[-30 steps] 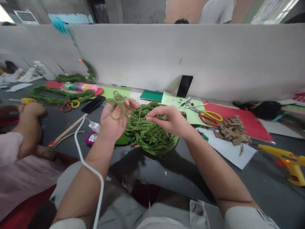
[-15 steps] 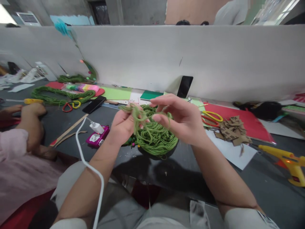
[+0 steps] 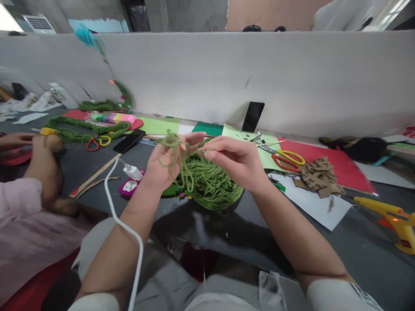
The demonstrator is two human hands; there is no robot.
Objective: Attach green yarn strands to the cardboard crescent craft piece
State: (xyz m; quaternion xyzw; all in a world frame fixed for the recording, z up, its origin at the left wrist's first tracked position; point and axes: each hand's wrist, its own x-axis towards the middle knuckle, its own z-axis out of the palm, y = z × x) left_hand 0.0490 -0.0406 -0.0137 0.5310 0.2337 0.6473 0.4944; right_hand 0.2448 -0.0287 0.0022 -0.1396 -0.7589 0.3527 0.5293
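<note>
Green yarn (image 3: 218, 185) lies in a big, round pile on the dark table (image 3: 366, 259), right under our hands, maybe so it is easy to reach. Our left hand (image 3: 162, 167), just above the pile's left side, grips a loose bunch (image 3: 171, 139) of loops, fingers curled, perhaps so they do not drop. Our right hand (image 3: 238, 160), above the pile's right side, has thumb and finger pinched together, it seems on one strand (image 3: 201, 150), as a small pinch suits thin string. Behind the pile, to its right, a black phone (image 3: 253, 116) leans on the white wall (image 3: 181, 75), which props it up. Right of the pile lie scissors (image 3: 276, 152), probably close for quick grabbing, and farther right, cardboard bits (image 3: 319, 176).
</note>
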